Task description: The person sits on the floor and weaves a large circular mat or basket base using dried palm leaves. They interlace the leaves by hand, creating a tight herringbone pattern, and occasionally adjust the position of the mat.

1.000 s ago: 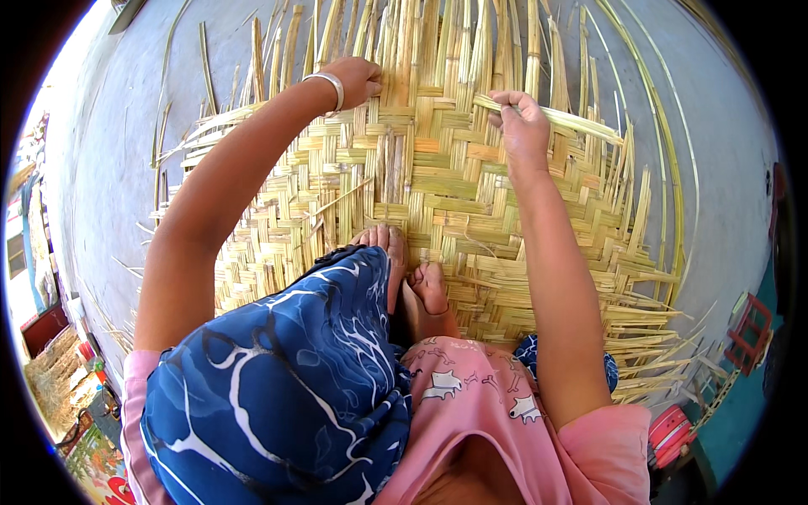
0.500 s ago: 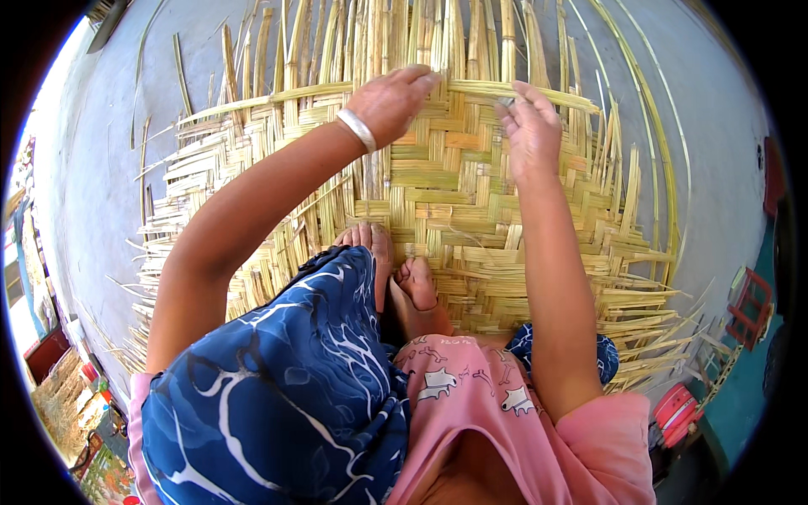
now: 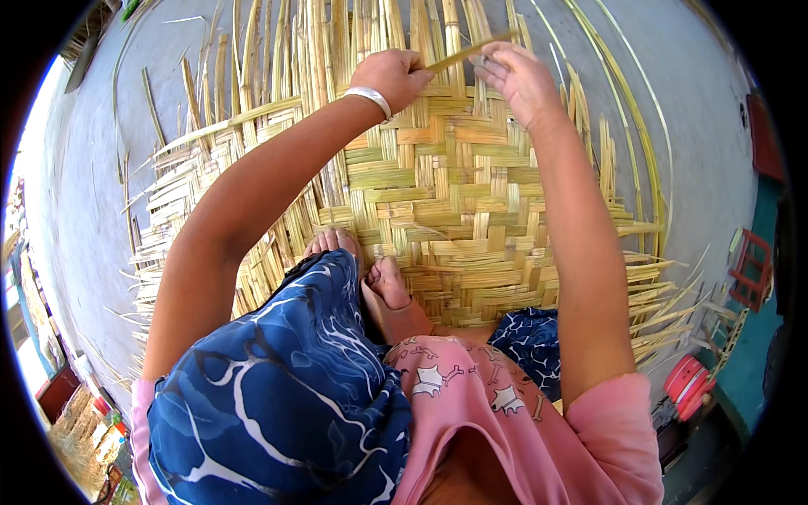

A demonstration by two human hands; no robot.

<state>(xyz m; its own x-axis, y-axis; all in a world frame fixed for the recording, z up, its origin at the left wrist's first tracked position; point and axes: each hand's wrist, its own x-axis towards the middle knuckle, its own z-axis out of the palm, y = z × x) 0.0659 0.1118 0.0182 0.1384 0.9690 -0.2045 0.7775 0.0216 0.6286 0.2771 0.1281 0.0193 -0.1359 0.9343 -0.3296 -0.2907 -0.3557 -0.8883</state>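
Observation:
A half-woven mat (image 3: 429,181) of split yellow-green cane lies on the floor in front of me, its loose upright strips fanning out at the far side. My left hand (image 3: 391,77), with a white bangle at the wrist, is closed on a narrow cane strip (image 3: 461,57) just above the woven edge. That strip slants up to the right, lifted off the mat. At its far end is my right hand (image 3: 520,82), fingers bent and pressed together against it; their exact grip is partly hidden. Another crosswise strip (image 3: 227,120) lies across the uprights on the left.
My bare feet (image 3: 387,282) rest on the mat's near part. Long loose green strips (image 3: 621,93) curve over the grey floor (image 3: 707,143) at the right. Further right are a red frame-like object (image 3: 749,269) and a round pink object (image 3: 686,383).
The strip that lay level across the uprights is now raised and slanted at its right part. My right hand has moved up with it; the left has stayed near the woven edge.

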